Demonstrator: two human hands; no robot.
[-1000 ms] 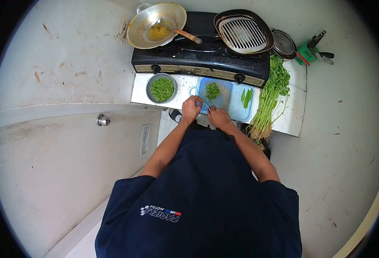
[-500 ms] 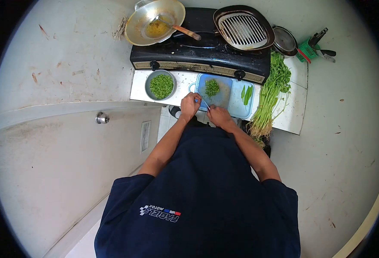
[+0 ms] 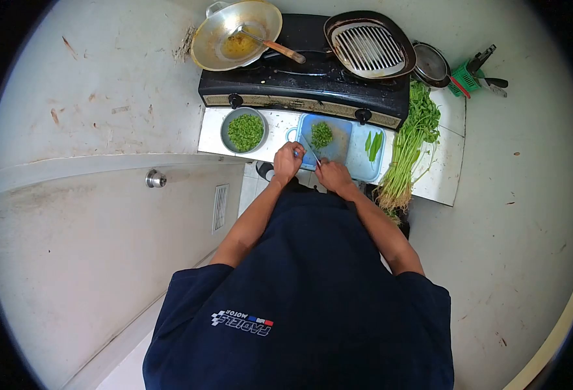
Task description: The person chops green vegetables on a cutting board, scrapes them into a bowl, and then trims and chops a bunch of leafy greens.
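Observation:
My right hand (image 3: 333, 175) is closed round the handle of a knife (image 3: 312, 151), its blade pointing up and left over the near left part of a blue cutting board (image 3: 339, 166). Close to the blade, my left hand (image 3: 287, 160) is closed at the board's left edge; whatever its fingers may hold is too small to make out. A small heap of chopped greens (image 3: 321, 134) sits on the board just beyond the knife. Several long green pieces (image 3: 373, 146) lie at the board's right side.
A grey bowl of chopped greens (image 3: 245, 132) stands left of the board. Behind is a black stove (image 3: 293, 81) bearing a wok (image 3: 211, 49) with a wooden-handled utensil (image 3: 283, 50) and a grill pan (image 3: 400, 39). Rooted leafy stalks (image 3: 408, 146) lie right, near a green knife basket (image 3: 466, 79).
The knife blade has swung up and left, and more of it shows. My left fingers have shifted slightly; the heap and the bowl look the same.

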